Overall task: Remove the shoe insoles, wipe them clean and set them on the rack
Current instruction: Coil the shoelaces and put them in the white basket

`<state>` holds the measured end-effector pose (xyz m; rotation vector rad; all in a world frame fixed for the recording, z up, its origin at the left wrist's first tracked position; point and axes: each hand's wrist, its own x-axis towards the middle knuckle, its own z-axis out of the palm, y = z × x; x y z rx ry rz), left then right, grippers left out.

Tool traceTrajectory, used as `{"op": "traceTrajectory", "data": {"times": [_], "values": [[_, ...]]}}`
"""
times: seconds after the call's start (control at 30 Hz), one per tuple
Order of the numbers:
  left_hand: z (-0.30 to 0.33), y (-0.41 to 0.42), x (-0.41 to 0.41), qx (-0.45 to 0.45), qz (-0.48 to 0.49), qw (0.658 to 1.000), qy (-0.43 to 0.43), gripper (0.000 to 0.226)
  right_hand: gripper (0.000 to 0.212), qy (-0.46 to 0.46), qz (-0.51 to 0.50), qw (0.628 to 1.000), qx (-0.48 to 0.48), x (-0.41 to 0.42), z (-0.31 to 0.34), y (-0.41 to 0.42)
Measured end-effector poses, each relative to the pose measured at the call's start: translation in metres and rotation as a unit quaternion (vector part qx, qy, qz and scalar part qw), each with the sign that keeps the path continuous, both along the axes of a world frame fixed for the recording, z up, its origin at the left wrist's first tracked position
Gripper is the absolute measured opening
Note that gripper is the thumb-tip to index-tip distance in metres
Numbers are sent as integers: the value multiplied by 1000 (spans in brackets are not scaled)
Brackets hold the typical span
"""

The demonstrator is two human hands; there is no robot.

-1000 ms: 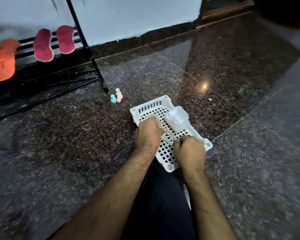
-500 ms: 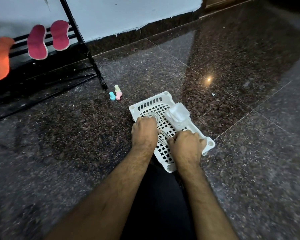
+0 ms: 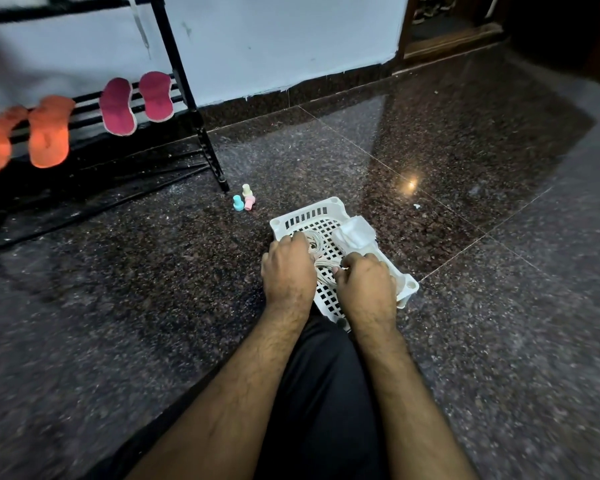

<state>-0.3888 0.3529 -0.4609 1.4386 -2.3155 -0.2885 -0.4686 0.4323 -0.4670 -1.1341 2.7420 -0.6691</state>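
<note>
Dark speckled floor [image 3: 465, 341] carries white basket [image 3: 312, 216], three small bottles [image 3: 244, 199].

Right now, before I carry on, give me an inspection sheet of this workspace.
Surface: dark speckled granite floor, polished, with a light glare.
Job's things: two pink insoles and two orange insoles lie on the black rack.
Clutter: white perforated plastic basket on the floor, with a white wipes pack inside; three small pastel bottles beside the rack leg.
Grippers: left hand and right hand both curl round white cord in the basket.
Cables: only that cord, partly coiled.
Surroundings: white wall; dark doorway at right.
</note>
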Motion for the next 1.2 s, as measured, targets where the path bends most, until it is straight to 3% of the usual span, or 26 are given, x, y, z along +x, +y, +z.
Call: {"op": "traceTrajectory", "data": {"times": [0.17,0.3,0.63,0.87,1.2], "values": [[14,15,27,-19,27,998,59,19,24,29,31,999,-24,20,22,3],[22,10,61,32,66,990,124,21,25,52,55,996,-43,39,41,-7],[32,-19,124,50,110,977,177,18,33,62,115,990,-47,85,55,-42],[17,-42,143,66,127,978,154,19,33,56,153,986,-26,109,30,-96],[-40,-90,147,69,81,993,52,25,36,66,195,977,48,93,-21,-180]]}}
